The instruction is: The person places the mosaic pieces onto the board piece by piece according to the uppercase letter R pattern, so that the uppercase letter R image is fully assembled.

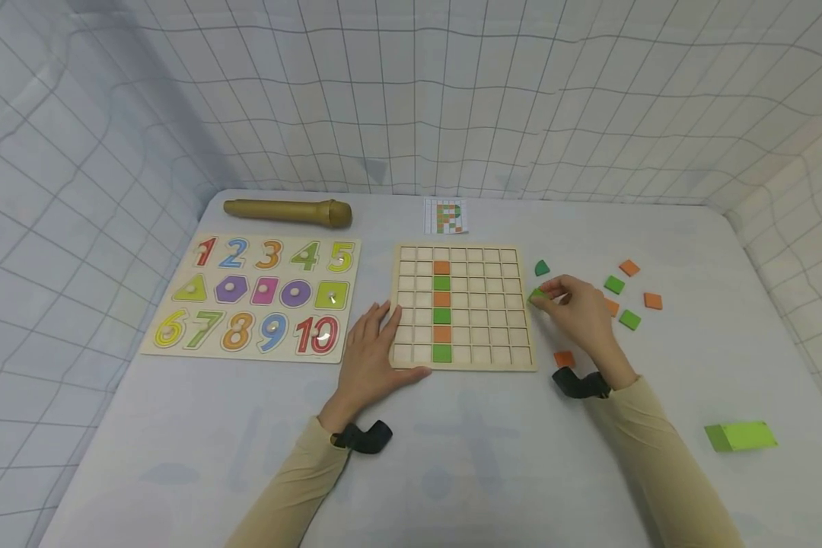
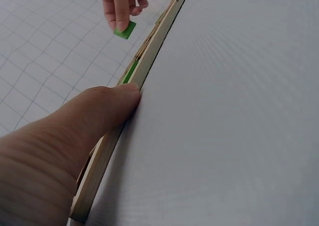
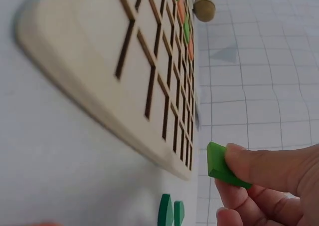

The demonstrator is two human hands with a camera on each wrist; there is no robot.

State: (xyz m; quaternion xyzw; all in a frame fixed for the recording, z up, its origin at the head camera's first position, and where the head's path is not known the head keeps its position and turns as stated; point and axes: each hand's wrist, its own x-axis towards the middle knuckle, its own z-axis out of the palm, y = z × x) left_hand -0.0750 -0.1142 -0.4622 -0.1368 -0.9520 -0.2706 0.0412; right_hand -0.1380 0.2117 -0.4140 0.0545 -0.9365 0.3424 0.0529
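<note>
A wooden grid board [image 1: 485, 335] lies in the middle of the table. One of its columns holds alternating orange and green square tiles [image 1: 441, 316]. My left hand [image 1: 368, 356] rests at the board's lower left corner, fingers along the left side and thumb [image 2: 117, 99] against the near edge. Just past the board's right side, my right hand [image 1: 578, 308] pinches a green square tile [image 3: 217, 161] between thumb and fingers, raised above the table. Dark green rounded pieces [image 3: 165, 210] lie beside the board, near that hand.
Loose orange and green tiles [image 1: 614, 284] lie to the right. A pattern card [image 1: 447, 217] sits behind the board. To the left are a number-and-shape puzzle [image 1: 246, 304] and a gold toy microphone [image 1: 281, 211]. A bright green block [image 1: 741, 436] stands at the near right.
</note>
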